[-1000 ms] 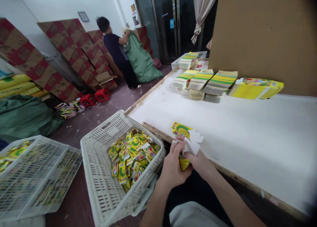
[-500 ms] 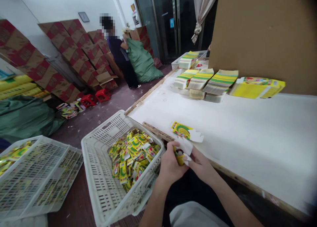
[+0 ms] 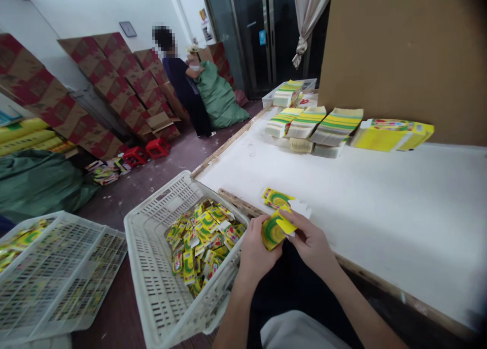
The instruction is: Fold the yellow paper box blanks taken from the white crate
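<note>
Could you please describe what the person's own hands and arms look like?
Both the left hand and right hand are ungloved, with no rings or watch visible. The forearms are bare, and no sleeves show. Between them, light grey cloth and dark cloth are visible.

Open tabletop [image 3: 388,207] right of the hands [image 3: 312,241], carton stacks [image 3: 338,125] blocking beyond, basket rim [image 3: 213,283] close at left

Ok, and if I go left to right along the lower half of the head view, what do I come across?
Crate, basket, left hand, held box, right hand.
</note>
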The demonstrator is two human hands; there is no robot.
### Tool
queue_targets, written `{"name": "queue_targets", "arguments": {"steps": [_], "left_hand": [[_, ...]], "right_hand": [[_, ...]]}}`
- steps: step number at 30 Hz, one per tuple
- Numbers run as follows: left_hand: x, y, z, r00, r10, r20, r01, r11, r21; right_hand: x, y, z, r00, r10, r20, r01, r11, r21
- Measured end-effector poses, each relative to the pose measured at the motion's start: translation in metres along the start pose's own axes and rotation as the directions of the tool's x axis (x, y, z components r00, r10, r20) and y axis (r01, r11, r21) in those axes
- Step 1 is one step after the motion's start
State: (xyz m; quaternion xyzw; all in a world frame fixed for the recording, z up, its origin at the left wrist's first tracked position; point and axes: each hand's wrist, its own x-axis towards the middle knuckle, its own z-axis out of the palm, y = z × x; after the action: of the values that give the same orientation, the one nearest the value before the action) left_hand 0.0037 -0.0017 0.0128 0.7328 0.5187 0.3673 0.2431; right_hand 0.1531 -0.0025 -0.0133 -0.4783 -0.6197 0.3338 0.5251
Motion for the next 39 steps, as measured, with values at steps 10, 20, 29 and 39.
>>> {"name": "queue_targets", "arguments": {"steps": [10,20,29,39], "left_hand": [[0.000,-0.009,-0.009,0.998,0.017,0.054,-0.019,0.999,0.032],[0.002,-0.007,-0.013,0.998,0.040,0.043,-0.041,0.999,0.029],[0.000,-0.009,-0.010,0.995,0.009,0.101,-0.007,1.000,-0.026],[0.002,-0.007,-0.012,0.996,0.016,0.089,-0.016,1.000,-0.003]], "right_hand": [[0.007,-0.004,-0.025,0.929,-0.124,0.350,0.230,0.931,-0.282],[0.001,-0.001,-0.018,0.906,-0.114,0.407,0.273,0.892,-0.359],[0.007,-0.008,-0.031,0.913,-0.051,0.405,0.208,0.911,-0.355],[0.004,-0.005,-0.024,0.928,-0.073,0.365,0.217,0.903,-0.371]]}}
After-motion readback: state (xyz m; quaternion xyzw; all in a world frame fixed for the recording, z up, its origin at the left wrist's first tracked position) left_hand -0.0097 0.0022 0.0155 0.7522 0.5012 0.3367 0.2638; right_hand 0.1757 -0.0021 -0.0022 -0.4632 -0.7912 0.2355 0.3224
